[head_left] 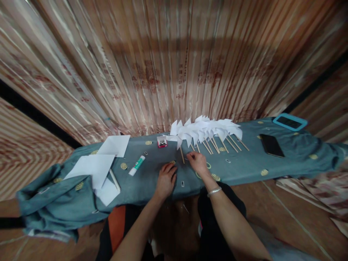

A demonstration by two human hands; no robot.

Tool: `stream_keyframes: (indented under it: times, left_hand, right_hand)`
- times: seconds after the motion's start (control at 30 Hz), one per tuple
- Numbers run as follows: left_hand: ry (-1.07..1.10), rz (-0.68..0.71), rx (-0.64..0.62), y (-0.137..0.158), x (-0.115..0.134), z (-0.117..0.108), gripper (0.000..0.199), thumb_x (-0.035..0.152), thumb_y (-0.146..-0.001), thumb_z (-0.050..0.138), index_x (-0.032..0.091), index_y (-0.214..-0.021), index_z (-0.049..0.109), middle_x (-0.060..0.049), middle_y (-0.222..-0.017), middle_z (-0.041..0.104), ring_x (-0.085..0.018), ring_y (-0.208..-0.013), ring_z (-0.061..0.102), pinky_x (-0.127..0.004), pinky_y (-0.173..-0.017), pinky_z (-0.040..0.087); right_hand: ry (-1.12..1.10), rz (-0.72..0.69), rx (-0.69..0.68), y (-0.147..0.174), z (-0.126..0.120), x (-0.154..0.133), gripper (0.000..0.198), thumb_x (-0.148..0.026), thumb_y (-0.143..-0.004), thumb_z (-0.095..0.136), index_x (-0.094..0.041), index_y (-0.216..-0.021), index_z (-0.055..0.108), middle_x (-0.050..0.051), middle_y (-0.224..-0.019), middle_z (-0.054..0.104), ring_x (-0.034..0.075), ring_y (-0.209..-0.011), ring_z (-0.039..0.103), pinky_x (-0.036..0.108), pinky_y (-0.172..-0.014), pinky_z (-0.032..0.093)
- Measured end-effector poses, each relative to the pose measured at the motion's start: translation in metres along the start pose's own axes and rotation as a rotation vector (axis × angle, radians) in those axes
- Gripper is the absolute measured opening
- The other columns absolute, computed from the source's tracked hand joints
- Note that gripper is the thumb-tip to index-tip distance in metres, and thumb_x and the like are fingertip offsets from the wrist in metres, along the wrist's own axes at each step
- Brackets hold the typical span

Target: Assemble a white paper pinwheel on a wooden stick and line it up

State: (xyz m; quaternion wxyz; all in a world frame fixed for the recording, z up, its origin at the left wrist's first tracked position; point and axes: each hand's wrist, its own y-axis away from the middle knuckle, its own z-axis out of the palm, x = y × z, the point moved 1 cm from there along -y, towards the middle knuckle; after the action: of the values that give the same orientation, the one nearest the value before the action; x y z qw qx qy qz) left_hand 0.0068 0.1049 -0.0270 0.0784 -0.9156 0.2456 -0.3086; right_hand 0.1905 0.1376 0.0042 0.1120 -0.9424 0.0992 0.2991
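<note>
My left hand [166,178] rests on the cloth with its fingers slightly bent and apart, and I see nothing in it. To its right, my right hand [198,163] has its fingertips pinched together beside the stick of the nearest white paper pinwheel [178,138]. Whatever may be between those fingertips is too small to make out. Yellow-green scissors handles [199,175] show from under the right hand and wrist; the rest is mostly hidden. More paper pinwheels [209,130] on wooden sticks lie in an overlapping row behind that hand. A small red box of pins [162,142] stands open beyond my left hand.
A glue stick [137,165] lies left of my hands. Further left are white paper sheets [94,165] and a pale rod [114,180]. A dark phone [272,145] and a blue-framed device [290,122] lie right on the green cloth [244,165]. A striped curtain [174,72] hangs behind.
</note>
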Motion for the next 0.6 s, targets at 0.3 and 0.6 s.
stream_keyframes:
  times: [0.3, 0.6]
  left_hand:
    - [-0.096, 0.017, -0.030, 0.008, 0.006, 0.001, 0.036, 0.017, -0.087, 0.047, 0.015, -0.120, 0.061, -0.013, -0.136, 0.055, -0.026, -0.131, 0.045, -0.048, -0.108, 0.039]
    - [-0.146, 0.002, -0.068, 0.010, 0.015, -0.005, 0.037, 0.018, -0.089, 0.046, 0.011, -0.123, 0.058, -0.014, -0.137, 0.053, -0.026, -0.132, 0.043, -0.044, -0.110, 0.037]
  right_hand:
    - [0.029, 0.055, -0.004, -0.027, -0.063, 0.030, 0.023, -0.031, -0.084, 0.054, -0.018, -0.084, 0.073, 0.007, -0.082, 0.073, 0.021, -0.077, 0.066, 0.027, -0.066, 0.042]
    - [0.325, 0.250, 0.284, -0.036, -0.148, 0.169, 0.056, -0.034, -0.083, 0.060, -0.003, -0.129, 0.054, 0.033, -0.124, 0.055, 0.033, -0.122, 0.051, 0.041, -0.090, 0.039]
